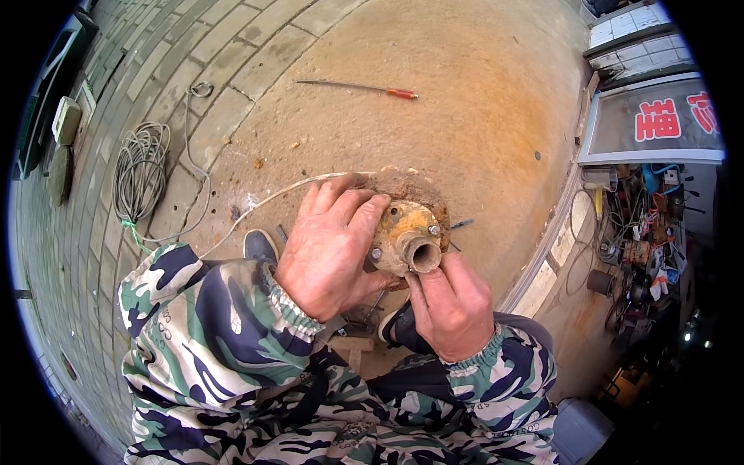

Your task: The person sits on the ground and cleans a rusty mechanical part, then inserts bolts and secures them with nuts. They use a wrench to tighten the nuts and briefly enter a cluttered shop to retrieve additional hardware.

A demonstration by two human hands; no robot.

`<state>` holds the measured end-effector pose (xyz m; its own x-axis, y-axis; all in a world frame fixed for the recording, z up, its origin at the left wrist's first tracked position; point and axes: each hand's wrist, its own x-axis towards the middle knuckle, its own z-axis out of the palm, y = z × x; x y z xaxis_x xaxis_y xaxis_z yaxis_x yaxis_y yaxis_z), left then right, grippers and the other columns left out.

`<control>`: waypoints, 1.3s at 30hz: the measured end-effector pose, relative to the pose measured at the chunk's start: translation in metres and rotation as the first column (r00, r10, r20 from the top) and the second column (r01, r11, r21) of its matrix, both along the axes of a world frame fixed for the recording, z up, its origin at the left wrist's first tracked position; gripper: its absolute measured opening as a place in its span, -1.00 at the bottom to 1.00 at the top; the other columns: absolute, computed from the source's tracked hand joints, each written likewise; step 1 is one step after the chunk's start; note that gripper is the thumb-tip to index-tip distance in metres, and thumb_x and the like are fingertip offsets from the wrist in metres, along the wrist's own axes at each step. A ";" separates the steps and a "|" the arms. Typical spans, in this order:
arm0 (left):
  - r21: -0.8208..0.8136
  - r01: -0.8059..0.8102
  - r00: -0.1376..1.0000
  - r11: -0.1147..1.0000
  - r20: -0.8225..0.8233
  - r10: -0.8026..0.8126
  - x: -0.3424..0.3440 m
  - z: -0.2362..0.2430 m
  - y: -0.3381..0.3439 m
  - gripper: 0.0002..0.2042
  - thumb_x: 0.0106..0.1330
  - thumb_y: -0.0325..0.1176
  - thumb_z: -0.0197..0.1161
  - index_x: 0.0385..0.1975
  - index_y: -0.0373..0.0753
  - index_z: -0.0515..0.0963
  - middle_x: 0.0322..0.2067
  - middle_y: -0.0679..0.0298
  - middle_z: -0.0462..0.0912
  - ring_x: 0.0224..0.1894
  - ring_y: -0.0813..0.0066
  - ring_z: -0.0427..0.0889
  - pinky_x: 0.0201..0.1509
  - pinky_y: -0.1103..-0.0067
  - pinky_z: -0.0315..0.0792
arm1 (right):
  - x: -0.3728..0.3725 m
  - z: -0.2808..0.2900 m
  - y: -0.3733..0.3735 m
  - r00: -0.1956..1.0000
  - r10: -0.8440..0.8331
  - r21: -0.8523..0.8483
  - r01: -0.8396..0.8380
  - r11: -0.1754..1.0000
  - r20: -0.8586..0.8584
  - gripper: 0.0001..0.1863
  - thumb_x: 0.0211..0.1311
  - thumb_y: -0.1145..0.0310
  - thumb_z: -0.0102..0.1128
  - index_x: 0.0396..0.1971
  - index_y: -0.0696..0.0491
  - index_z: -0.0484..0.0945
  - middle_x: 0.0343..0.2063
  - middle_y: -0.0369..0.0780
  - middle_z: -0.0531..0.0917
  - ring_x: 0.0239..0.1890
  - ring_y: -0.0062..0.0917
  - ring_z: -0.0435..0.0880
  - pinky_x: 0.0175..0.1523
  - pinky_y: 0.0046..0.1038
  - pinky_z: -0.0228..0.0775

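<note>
A rusty metal flanged fitting (391,225) with bolts and a short hollow pipe stub (425,256) facing up sits between my hands, on a rust-crusted body (425,194). My left hand (329,240) wraps round its left side, fingertips on the upper rim and thumb low. My right hand (453,306) has its fingers closed against the lower right edge, just below the stub; its fingertips are partly hidden. A pale cable (279,190) runs from behind the fitting toward the lower left.
A red-handled long tool (400,93) lies on the concrete ahead. A coiled grey cable (142,174) lies on paving at left, near my shoe (260,246). Cluttered parts and tools (635,248) stand at right beside a framed sign panel (601,139). Small tools (349,335) lie between my feet.
</note>
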<state>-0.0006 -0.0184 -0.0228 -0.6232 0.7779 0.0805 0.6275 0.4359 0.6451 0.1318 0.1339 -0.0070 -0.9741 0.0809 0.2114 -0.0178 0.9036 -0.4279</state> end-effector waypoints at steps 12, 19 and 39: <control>-0.002 -0.006 1.000 1.000 -0.009 0.006 -0.001 -0.001 -0.005 -0.20 -0.20 -0.17 0.68 0.12 -0.41 0.54 0.06 0.01 0.61 0.29 -0.06 0.44 0.40 0.12 0.30 | -0.002 -0.008 -0.002 1.000 0.009 -0.024 -0.009 1.000 -0.021 -0.87 0.16 0.45 0.40 -0.38 0.10 0.59 -0.47 -0.19 0.48 -0.47 -0.30 0.62 -0.44 -0.29 0.49; -0.005 -0.002 1.000 1.000 -0.027 0.002 -0.001 -0.003 -0.008 -0.19 -0.22 -0.17 0.68 0.12 -0.40 0.54 0.05 0.02 0.61 0.28 -0.06 0.45 0.39 0.13 0.30 | -0.003 -0.005 -0.007 0.995 -0.099 -0.062 0.099 0.993 0.007 -0.88 0.15 0.48 0.38 -0.37 0.11 0.59 -0.47 -0.19 0.49 -0.49 -0.30 0.62 -0.46 -0.29 0.48; 0.059 0.048 0.998 0.997 0.049 -0.050 -0.003 -0.006 -0.003 -0.22 -0.17 -0.25 0.66 0.15 -0.38 0.53 0.06 0.00 0.63 0.28 -0.08 0.47 0.38 0.15 0.34 | 0.003 -0.006 -0.001 0.995 -0.081 -0.039 0.083 0.996 0.053 -0.78 0.10 0.40 0.49 -0.41 0.12 0.57 -0.45 -0.14 0.53 -0.45 -0.21 0.66 -0.40 -0.24 0.51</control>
